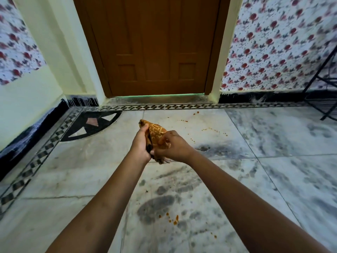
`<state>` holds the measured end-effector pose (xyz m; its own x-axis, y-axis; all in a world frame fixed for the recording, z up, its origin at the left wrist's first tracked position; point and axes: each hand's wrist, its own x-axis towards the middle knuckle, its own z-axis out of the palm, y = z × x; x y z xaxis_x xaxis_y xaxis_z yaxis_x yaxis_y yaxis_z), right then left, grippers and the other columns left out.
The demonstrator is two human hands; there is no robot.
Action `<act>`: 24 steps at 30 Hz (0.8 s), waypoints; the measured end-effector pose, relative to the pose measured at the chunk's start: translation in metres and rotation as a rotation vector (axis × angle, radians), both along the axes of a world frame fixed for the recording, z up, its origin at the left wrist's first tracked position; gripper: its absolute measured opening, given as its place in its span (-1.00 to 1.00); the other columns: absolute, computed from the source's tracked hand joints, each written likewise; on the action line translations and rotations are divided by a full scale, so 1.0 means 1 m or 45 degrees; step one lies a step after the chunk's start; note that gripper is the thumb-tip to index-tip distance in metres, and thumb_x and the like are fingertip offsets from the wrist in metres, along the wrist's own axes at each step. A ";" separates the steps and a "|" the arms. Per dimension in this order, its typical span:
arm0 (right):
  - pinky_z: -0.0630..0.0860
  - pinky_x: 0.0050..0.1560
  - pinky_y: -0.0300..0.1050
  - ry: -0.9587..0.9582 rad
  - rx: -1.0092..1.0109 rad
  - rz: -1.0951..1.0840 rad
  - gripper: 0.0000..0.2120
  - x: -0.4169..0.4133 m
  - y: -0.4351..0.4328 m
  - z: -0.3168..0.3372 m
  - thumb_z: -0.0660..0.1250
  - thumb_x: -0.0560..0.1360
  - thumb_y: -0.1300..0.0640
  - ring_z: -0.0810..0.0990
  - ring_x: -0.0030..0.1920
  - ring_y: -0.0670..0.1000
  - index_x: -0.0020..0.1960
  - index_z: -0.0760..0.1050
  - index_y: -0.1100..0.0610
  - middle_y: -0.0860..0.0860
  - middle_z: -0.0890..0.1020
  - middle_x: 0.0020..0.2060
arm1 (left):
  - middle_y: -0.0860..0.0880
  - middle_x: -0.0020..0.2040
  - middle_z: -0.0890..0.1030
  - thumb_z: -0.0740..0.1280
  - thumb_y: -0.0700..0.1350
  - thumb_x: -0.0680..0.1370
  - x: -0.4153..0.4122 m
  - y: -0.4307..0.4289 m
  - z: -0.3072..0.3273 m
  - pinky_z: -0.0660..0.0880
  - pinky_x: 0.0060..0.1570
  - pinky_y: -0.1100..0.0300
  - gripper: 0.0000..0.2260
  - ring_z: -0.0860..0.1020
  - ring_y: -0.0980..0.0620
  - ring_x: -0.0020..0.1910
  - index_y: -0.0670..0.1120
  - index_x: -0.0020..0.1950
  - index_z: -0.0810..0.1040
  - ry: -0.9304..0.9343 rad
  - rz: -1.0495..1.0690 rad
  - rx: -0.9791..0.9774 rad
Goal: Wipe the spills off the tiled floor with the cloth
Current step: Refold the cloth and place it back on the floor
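Note:
Both my hands hold a bunched orange patterned cloth (155,133) in the air above the marble floor. My left hand (141,143) grips its left side, thumb up near the top corner. My right hand (173,146) pinches its lower right part, fingers curled into the fabric. Orange spill drops (173,219) lie on the floor between my forearms. A thinner trail of orange specks (212,130) is scattered further off, right of the cloth, with a few more specks (196,113) near the doorstep.
A shut brown wooden door (155,46) stands straight ahead above a stone threshold. Floral-papered walls flank it. A black metal stand (324,84) leans in at the far right. A patterned tile border (43,152) runs along the left wall.

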<state>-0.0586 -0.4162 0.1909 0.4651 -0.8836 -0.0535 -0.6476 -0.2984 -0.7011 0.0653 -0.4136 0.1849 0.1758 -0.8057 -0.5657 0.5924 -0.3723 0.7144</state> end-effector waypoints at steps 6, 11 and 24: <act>0.35 0.01 -0.21 0.086 -0.012 0.146 -0.33 -0.021 0.008 0.009 0.52 0.32 0.00 0.44 0.18 0.06 0.31 0.32 0.15 0.06 0.42 0.24 | -0.18 0.13 0.59 0.25 -0.05 0.55 -0.010 0.001 0.016 0.49 -0.18 0.02 -0.68 0.56 -0.17 0.04 -0.17 0.25 0.51 -0.132 0.084 0.020; 0.44 -0.16 -0.15 -0.151 -0.143 0.050 -0.78 -0.021 0.000 0.021 0.38 0.40 0.21 0.54 -0.05 0.11 0.04 0.50 0.16 0.14 0.60 -0.07 | -0.16 -0.03 0.59 0.25 -0.12 0.56 -0.005 0.006 0.039 0.52 -0.10 -0.01 -0.88 0.57 -0.11 -0.07 -0.14 0.00 0.51 -0.310 0.059 -0.007; 0.47 0.22 0.11 -0.961 0.381 -0.546 -0.84 -0.058 -0.032 0.017 0.25 0.56 0.08 0.51 0.15 0.12 0.11 0.41 0.09 0.06 0.53 0.06 | -0.14 -0.17 0.61 0.22 -0.33 0.56 0.039 0.032 0.014 0.55 -0.42 0.20 -0.82 0.58 -0.02 -0.30 -0.11 0.04 0.55 -0.893 -0.428 0.048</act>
<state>-0.1161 -0.4484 0.2082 0.1048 -0.9868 -0.1234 0.0004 0.1241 -0.9923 0.1043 -0.3821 0.1988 0.2522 -0.8616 -0.4404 -0.1427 -0.4833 0.8638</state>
